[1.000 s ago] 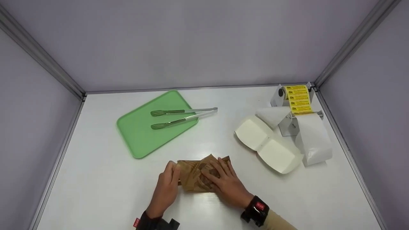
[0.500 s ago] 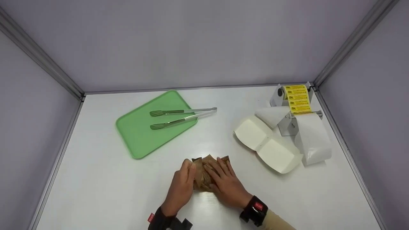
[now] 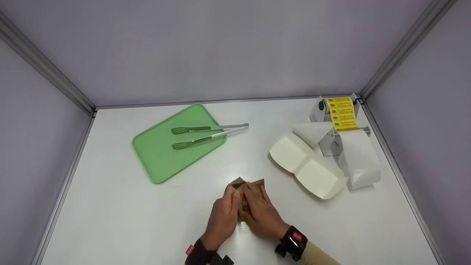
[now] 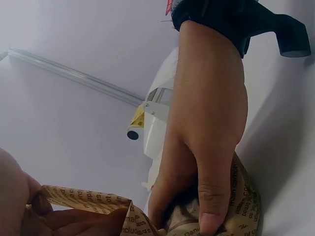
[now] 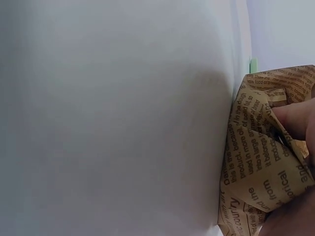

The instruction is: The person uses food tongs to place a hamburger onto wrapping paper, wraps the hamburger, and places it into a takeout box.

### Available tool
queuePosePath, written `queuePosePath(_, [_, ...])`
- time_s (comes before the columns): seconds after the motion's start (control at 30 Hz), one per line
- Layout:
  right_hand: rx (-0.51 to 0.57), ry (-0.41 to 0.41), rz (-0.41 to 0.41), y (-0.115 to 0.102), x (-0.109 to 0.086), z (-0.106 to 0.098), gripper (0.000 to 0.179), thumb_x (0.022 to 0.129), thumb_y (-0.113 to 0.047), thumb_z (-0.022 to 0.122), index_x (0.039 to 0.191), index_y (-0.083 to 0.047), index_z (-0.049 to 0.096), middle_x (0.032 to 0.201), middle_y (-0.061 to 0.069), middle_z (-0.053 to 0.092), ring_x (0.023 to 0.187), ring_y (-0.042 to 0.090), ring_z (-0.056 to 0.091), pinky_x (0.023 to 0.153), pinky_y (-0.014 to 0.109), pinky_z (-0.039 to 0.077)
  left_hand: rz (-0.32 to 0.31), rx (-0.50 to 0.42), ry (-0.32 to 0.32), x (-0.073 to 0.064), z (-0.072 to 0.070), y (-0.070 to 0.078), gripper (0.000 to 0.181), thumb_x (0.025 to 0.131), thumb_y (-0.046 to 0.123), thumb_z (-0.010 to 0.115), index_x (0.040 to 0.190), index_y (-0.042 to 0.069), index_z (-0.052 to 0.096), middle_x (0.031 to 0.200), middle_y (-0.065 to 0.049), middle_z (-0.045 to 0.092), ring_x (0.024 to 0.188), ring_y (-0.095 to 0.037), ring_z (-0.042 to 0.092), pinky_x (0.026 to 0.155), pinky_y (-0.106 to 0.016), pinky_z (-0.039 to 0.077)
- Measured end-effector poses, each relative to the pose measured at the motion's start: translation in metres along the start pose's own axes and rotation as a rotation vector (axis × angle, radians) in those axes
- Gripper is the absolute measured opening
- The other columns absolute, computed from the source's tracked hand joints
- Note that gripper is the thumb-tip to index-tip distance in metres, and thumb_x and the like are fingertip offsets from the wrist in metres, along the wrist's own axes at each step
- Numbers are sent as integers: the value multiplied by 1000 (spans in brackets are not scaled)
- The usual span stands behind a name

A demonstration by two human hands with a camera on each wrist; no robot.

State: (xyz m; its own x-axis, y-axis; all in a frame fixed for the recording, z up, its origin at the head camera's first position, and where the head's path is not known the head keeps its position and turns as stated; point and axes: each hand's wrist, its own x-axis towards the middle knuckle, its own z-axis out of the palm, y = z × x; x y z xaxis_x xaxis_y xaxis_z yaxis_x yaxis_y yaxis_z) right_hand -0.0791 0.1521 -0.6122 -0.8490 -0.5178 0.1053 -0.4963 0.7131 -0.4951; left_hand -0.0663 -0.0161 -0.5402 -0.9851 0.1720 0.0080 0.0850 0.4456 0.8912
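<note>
A sheet of brown printed wrapping paper [image 3: 239, 181] lies crumpled and folded at the front middle of the table. My left hand [image 3: 222, 217] grips its left side, with the thumb on the paper in the left wrist view. My right hand [image 3: 264, 216] rests on the right part, its fingers fairly straight and pressing down. The two hands almost touch and cover most of the bundle. In the right wrist view the printed paper [image 5: 256, 147] bulges in folds around my fingertips. Whether anything is wrapped inside is hidden.
Metal tongs [image 3: 200, 141] lie across a green tray [image 3: 158, 163] at the back left. An opened white clamshell box [image 3: 320, 176] stands to the right. Beside it a dispenser [image 3: 331, 143] carries a roll of yellow labels [image 3: 342, 114] and a hanging white strip [image 3: 362, 162].
My left hand has moved right towards the right hand, folding and bunching the paper's left side inward. The right hand has stayed almost in place on the paper.
</note>
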Motion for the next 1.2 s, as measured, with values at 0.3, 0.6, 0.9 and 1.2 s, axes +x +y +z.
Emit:
queuePosePath(0.3, [128,29,23,2,1,3,63,101,-32,59,154,-9,33,165,10,33,156,27,25,125,63,8,29,78,8,4,12,-5,28,111,28,39,89,14,46,64,11,31,53,-2,30,51,-17,28])
queuePosePath(0.6, [177,74,8,3,2,4,78,100,-27,63,160,0,21,166,14,30,155,30,26,124,65,9,55,123,19,8,19,-14,28,111,31,40,91,13,51,68,9,31,61,-5,38,55,-19,31])
queuePosePath(0.9, [193,81,-34,5,0,7,72,98,-13,61,157,5,25,164,22,28,154,40,23,126,46,-6,74,179,4,8,21,-20,35,109,42,39,87,18,52,69,10,36,62,-3,38,58,-17,32])
queuePosePath(1.2, [405,25,-35,12,1,4,84,91,-10,70,158,4,22,166,23,22,154,44,13,122,66,1,112,247,-39,7,20,-30,21,101,16,60,117,19,73,93,2,74,69,-4,55,61,-20,45])
